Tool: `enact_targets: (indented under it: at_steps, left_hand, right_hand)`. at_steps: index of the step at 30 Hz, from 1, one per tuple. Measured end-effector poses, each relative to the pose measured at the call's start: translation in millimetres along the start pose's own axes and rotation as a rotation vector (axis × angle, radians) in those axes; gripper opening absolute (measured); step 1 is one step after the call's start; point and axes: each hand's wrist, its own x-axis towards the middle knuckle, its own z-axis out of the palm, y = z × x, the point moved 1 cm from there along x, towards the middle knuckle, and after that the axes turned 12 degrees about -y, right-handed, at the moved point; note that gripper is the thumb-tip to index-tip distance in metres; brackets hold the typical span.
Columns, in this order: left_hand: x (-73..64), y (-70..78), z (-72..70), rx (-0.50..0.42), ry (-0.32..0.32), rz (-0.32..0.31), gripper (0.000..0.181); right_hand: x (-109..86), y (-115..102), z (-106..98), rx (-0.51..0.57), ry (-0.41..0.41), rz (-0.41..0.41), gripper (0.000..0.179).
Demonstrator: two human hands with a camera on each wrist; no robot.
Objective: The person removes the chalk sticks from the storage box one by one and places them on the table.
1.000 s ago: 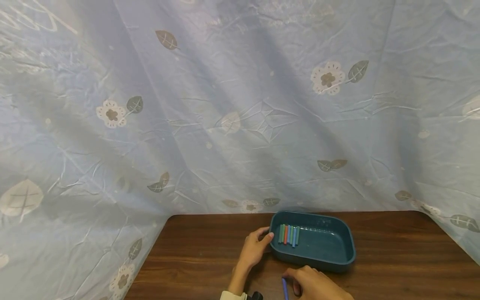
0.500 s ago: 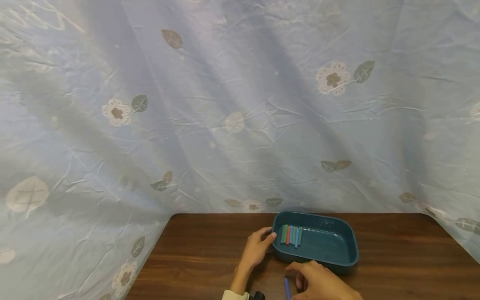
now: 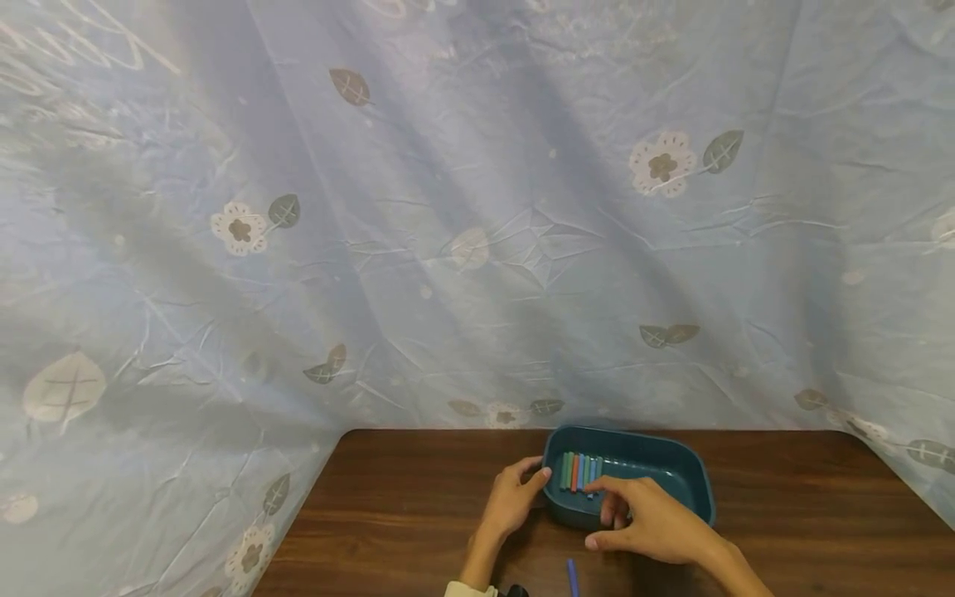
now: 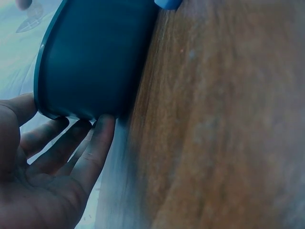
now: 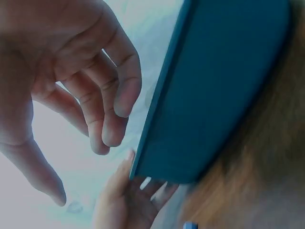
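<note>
A dark teal plastic tub point(image 3: 675, 454) stands on the table, with a row of slim chalk-like sticks point(image 3: 574, 473), green, red and blue, side by side at its left end. My left hand point(image 3: 515, 497) holds that end; the left wrist view has its thumb at the rim and its fingers point(image 4: 97, 152) against the outer wall. My right hand point(image 3: 656, 518) hangs over the tub's front rim, thumb and fingers apart, nothing between them. In the right wrist view its fingers point(image 5: 127, 95) are bent loosely. A blue-violet stick point(image 3: 572, 576) lies on the table in front of the tub.
The brown wood-grain table point(image 3: 403, 514) runs to a pale curtain point(image 3: 448, 332) with leaf and flower prints, close behind the tub. A dark wrist strap and cream sleeve point(image 3: 468, 589) show at the bottom edge.
My right hand has moved up and away from the blue-violet stick to over the tub's front rim, its thumb and fingers spreading. My left hand has stayed at the tub.
</note>
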Motion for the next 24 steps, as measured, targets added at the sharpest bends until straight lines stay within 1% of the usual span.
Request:
enact_targets:
  at_steps: [3, 8, 12, 15, 19, 24]
  left_hand:
    - [-1.0, 0.5, 0.4, 0.009, 0.005, 0.004, 0.041]
    - [-1.3, 0.1, 0.6, -0.012, -0.003, -0.006, 0.04]
    - [-0.7, -0.2, 1.1, -0.054, -0.02, -0.005, 0.041]
    - [-0.5, 0.5, 0.6, -0.058, -0.021, 0.0, 0.041]
    - [-1.2, 1.1, 0.1, -0.03, -0.012, 0.005, 0.04]
    - [-1.9, 1.8, -0.1, -0.059, -0.021, 0.009, 0.041]
  right_hand:
    - [3.3, 5.0, -8.9, -0.046, 0.044, 0.015, 0.069]
    - [11.9, 17.8, -19.8, -0.077, 0.09, 0.064, 0.071]
    - [19.6, 30.1, -27.0, -0.079, 0.12, 0.103, 0.07]
    - [25.3, 39.0, -31.2, -0.067, 0.14, 0.118, 0.071]
    - [32.1, 50.6, -33.0, -0.055, 0.156, 0.138, 0.074]
    - [39.6, 62.8, -34.2, -0.025, 0.153, 0.15, 0.077]
